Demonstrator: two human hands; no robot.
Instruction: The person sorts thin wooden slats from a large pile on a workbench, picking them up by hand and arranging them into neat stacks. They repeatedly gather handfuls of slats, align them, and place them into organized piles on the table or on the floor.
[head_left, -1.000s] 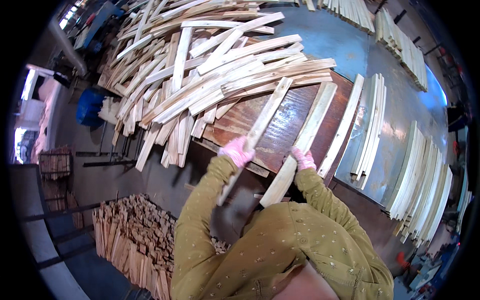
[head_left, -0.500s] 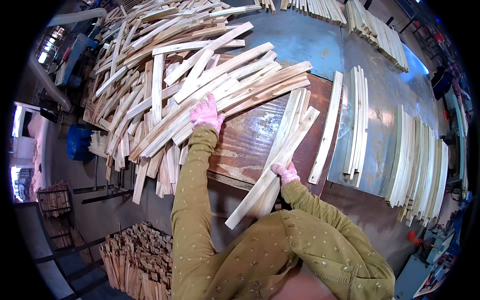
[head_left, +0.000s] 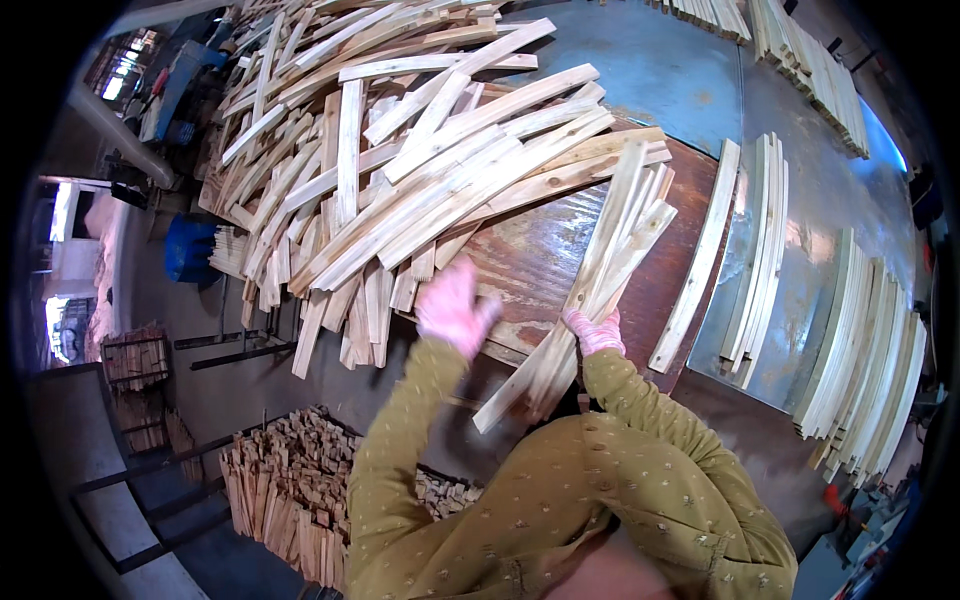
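My right hand, in a pink-and-white glove, is closed round the near part of a small bundle of pale wooden strips. The strips cross each other slightly and slant over the table's front edge, their near ends overhanging. My left hand, gloved alike and blurred by motion, is at the front edge with nothing visible in it; its thumb stands apart from its fingers. Just beyond it lies a large heap of loose wooden strips, piled at many angles.
On the brown wooden tabletop a single strip lies right of the bundle. Further right, sorted strips and a larger row rest on the metal surface. Below left stands a rack of short wood pieces.
My left hand has left the strips on the heap and come back toward me, to the table's front edge. My right hand keeps hold of its bundle. The whole view has shifted somewhat.
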